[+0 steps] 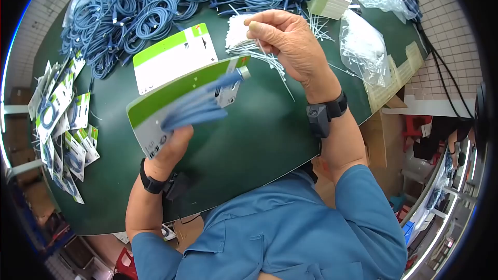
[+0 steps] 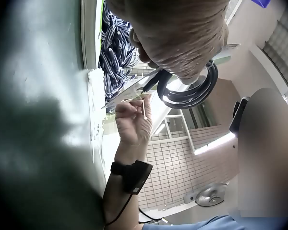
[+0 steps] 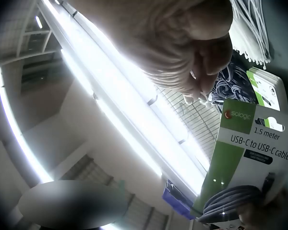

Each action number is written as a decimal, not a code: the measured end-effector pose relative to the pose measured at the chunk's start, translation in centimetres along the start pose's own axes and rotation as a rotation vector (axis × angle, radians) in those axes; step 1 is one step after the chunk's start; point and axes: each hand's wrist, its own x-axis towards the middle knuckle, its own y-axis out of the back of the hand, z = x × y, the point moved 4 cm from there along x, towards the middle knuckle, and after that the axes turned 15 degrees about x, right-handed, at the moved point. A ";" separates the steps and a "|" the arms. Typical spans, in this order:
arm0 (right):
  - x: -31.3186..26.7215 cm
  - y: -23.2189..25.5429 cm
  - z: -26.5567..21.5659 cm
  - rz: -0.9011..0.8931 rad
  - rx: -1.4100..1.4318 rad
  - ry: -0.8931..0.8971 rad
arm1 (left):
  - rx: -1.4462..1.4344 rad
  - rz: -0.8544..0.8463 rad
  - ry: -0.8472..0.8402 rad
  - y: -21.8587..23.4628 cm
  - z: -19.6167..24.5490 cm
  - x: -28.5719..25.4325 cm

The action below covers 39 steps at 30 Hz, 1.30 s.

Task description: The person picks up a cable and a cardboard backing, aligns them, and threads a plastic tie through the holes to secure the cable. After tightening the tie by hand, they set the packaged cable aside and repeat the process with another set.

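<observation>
My left hand (image 1: pixel 170 154) grips a green-and-white packaging card (image 1: pixel 142 111) together with a coiled blue-grey cable (image 1: pixel 194 117) lying against its face. In the right wrist view the card's print reads "USB-C to USB-C cable" and "1.5 meter". My right hand (image 1: pixel 294 46) is raised beyond the card and to its right, pinching a thin white cable tie (image 2: pixel 144 109) between thumb and fingers. The left wrist view shows the dark cable coil (image 2: pixel 211 85) hanging below the left hand. Close beneath the right hand lies a heap of white cable ties (image 1: pixel 237 32).
A stack of similar cards (image 1: pixel 171 62) stands behind the held card. Many coiled cables (image 1: pixel 155 13) cover the back of the green table (image 1: pixel 249 129). Carded cables (image 1: pixel 62 119) pile up at the left. A bag of white ties (image 1: pixel 363 46) and a card box (image 1: pixel 332 0) sit right.
</observation>
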 end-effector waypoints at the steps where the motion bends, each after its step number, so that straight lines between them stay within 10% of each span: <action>1: 0.0 0.0 0.0 -0.010 0.008 -0.006 | 0.262 -0.024 -0.218 0.0 -0.4 -0.5; 3: 0.0 -0.1 0.0 -0.033 0.026 -0.022 | 0.521 -0.043 -0.437 -0.5 0.7 -0.3; 6: -0.1 0.1 -0.1 -0.058 0.008 -0.023 | 0.135 -0.049 -0.610 0.0 6.6 2.6; 20: -1.1 -2.7 -0.5 -0.256 -0.292 0.031 | 0.154 -0.109 -0.798 0.8 9.7 2.9; 23: -1.5 -3.5 -0.5 -0.376 -0.315 0.317 | 0.149 -0.138 -0.814 0.9 9.7 3.0; 39: -5.0 -8.2 -1.9 -0.534 -0.312 0.132 | 0.182 -0.028 -0.982 0.2 10.1 1.8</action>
